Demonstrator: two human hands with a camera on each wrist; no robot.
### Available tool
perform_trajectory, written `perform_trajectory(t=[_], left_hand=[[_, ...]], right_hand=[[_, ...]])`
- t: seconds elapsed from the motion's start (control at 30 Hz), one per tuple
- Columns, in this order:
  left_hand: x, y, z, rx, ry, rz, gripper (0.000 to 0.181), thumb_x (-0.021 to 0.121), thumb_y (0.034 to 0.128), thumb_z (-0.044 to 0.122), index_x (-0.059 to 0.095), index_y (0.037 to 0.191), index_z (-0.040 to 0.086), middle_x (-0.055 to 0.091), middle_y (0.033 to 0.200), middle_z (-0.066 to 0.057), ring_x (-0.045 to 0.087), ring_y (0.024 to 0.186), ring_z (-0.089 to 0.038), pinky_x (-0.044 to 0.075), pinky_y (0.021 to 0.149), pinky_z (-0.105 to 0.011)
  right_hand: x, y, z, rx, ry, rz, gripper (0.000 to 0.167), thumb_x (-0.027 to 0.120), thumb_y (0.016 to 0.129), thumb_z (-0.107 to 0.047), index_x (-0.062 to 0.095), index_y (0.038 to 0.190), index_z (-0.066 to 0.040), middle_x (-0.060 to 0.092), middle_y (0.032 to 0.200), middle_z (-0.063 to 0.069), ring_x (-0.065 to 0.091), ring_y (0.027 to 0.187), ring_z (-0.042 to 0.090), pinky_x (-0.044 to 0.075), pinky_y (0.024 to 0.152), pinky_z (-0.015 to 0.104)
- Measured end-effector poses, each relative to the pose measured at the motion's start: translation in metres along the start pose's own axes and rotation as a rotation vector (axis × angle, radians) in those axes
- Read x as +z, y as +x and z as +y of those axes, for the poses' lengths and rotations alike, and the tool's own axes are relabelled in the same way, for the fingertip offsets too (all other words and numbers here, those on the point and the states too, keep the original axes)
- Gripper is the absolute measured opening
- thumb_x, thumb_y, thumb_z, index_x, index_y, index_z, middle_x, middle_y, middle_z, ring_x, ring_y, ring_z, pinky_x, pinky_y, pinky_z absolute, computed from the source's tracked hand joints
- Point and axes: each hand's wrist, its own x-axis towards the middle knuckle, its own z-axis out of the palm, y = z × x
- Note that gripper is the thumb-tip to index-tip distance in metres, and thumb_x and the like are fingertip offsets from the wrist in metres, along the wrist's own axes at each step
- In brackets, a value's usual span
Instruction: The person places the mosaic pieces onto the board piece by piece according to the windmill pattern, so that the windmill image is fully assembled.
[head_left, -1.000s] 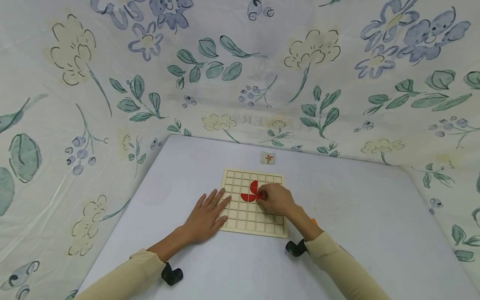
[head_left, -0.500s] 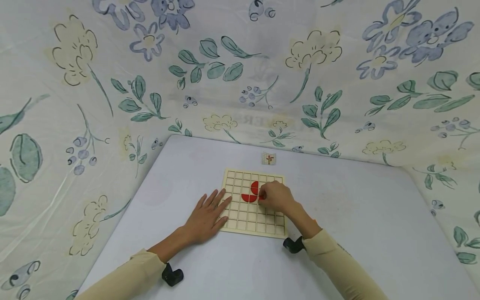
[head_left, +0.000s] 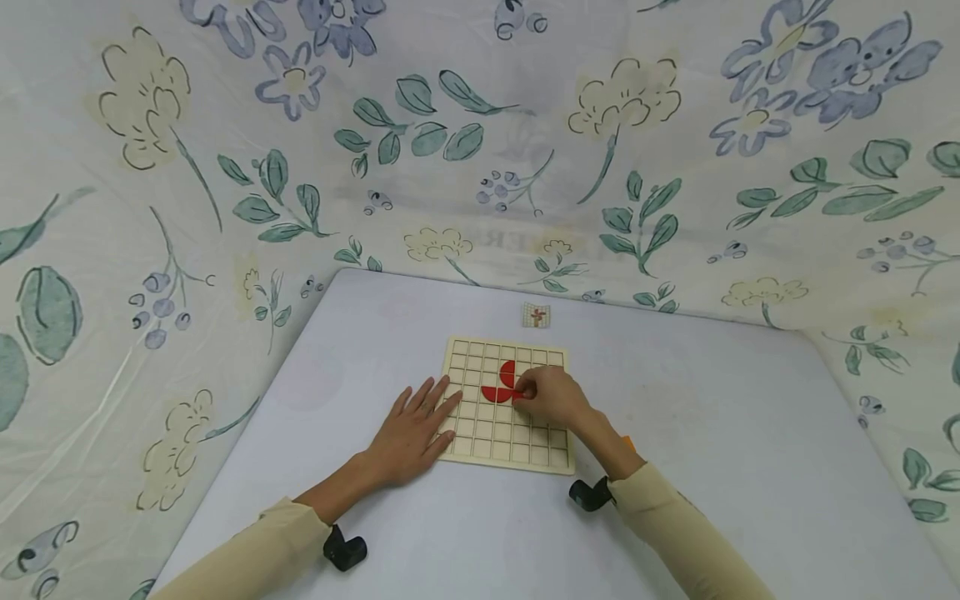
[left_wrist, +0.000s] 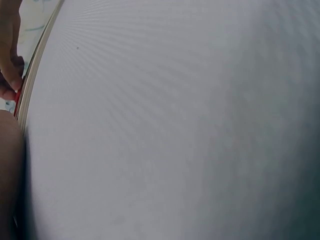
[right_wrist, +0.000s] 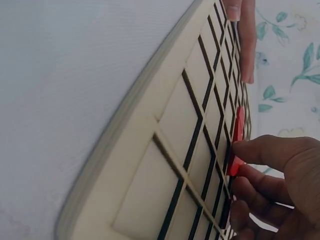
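A pale wooden grid board (head_left: 480,451) lies on the white table. My left hand (head_left: 408,433) rests on its left edge with fingers straight and spread. Near the middle of the board, my right hand (head_left: 553,396) pinches a small red piece (head_left: 517,396) between thumb and fingers; the fingers hide most of it. Two red rounded pieces sit in the grid beside it: an upper one (head_left: 508,373) and a lower half-disc (head_left: 496,394). In the right wrist view, the pinched red tile (right_wrist: 234,166) is low against the grid squares.
Behind the board lies a small card (head_left: 536,315) printed with a grid and a red pattern. Something orange (head_left: 628,443) shows partly behind the right wrist. Black wrist cameras hang under both sleeves, the left one (head_left: 345,549) close to the table. Flowered cloth (head_left: 442,183) surrounds the table.
The right hand shifts very slightly while it keeps hold of the red piece at the same spot. The left hand and the other red pieces stay where they were.
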Motion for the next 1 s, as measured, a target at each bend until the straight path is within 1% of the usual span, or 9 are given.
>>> perform_trajectory(t=[0.17,0.33,0.43,0.53,0.6,0.67,0.77,0.87,1.0], left_hand=[[0.002,0.002,-0.001,0.005,-0.003,0.016,0.061,0.045,0.1023,0.04,0.034,0.154,0.012,0.019,0.161,-0.015,0.016,0.147,-0.037,0.014,0.113,-0.059],[0.004,0.003,-0.002,0.009,-0.015,0.035,0.059,0.045,0.1021,0.039,0.035,0.154,0.011,0.021,0.161,-0.016,0.018,0.146,-0.037,0.016,0.112,-0.06],[0.005,0.003,-0.001,0.011,-0.031,0.036,0.059,0.046,0.102,0.038,0.035,0.153,0.011,0.021,0.16,-0.016,0.018,0.146,-0.038,0.016,0.112,-0.06],[0.005,0.002,-0.001,0.009,-0.029,0.025,0.06,0.044,0.1025,0.039,0.034,0.154,0.012,0.02,0.161,-0.015,0.017,0.146,-0.038,0.015,0.112,-0.06],[0.005,0.002,0.0,0.006,-0.02,0.016,0.06,0.043,0.1029,0.04,0.032,0.155,0.013,0.019,0.161,-0.015,0.016,0.146,-0.037,0.014,0.112,-0.059],[0.005,0.002,0.0,0.004,-0.006,0.005,0.061,0.042,0.1031,0.041,0.031,0.155,0.013,0.017,0.162,-0.014,0.015,0.147,-0.036,0.014,0.113,-0.059],[0.005,0.002,-0.001,-0.001,0.009,-0.004,0.061,0.042,0.103,0.043,0.031,0.156,0.014,0.017,0.162,-0.014,0.013,0.147,-0.036,0.013,0.113,-0.058],[0.005,0.001,-0.002,-0.008,0.021,-0.007,0.061,0.043,0.1027,0.043,0.031,0.156,0.014,0.017,0.162,-0.014,0.013,0.147,-0.035,0.013,0.113,-0.058],[0.004,0.001,-0.001,-0.004,0.012,0.0,0.061,0.044,0.1025,0.042,0.032,0.155,0.014,0.018,0.162,-0.014,0.014,0.147,-0.035,0.014,0.113,-0.059]], right_hand=[[-0.002,0.005,-0.004,0.04,-0.082,-0.015,0.013,0.08,0.08,-0.02,0.071,0.084,-0.011,0.057,0.068,-0.007,0.052,0.062,0.011,0.045,0.054,0.029],[0.0,0.007,-0.008,0.08,-0.084,-0.051,0.018,0.08,0.077,-0.021,0.065,0.081,-0.012,0.057,0.07,-0.006,0.051,0.062,0.012,0.043,0.052,0.029],[0.0,0.005,-0.01,0.088,-0.018,-0.035,0.019,0.081,0.075,-0.017,0.064,0.081,-0.011,0.059,0.072,-0.004,0.053,0.064,0.013,0.044,0.054,0.029],[-0.001,0.0,-0.006,0.112,0.121,-0.009,0.015,0.081,0.077,-0.013,0.067,0.08,-0.009,0.061,0.074,-0.003,0.056,0.066,0.013,0.047,0.057,0.029],[-0.003,-0.004,-0.001,0.148,0.222,0.009,0.011,0.08,0.079,-0.01,0.069,0.082,-0.007,0.063,0.074,-0.001,0.058,0.066,0.014,0.048,0.059,0.029],[-0.007,-0.008,0.005,0.185,0.29,0.034,0.009,0.078,0.081,-0.008,0.07,0.084,-0.006,0.064,0.074,0.0,0.059,0.066,0.015,0.049,0.059,0.029],[-0.012,-0.013,0.013,0.234,0.329,0.067,0.009,0.077,0.082,-0.007,0.071,0.087,-0.004,0.065,0.073,0.002,0.06,0.066,0.016,0.049,0.059,0.03],[-0.013,-0.017,0.016,0.24,0.338,0.074,0.01,0.078,0.082,-0.008,0.072,0.089,-0.002,0.066,0.073,0.002,0.061,0.067,0.016,0.051,0.06,0.03],[-0.008,-0.018,0.016,0.222,0.342,0.082,0.011,0.08,0.082,-0.009,0.073,0.087,-0.002,0.067,0.072,0.001,0.063,0.067,0.015,0.051,0.061,0.029]])
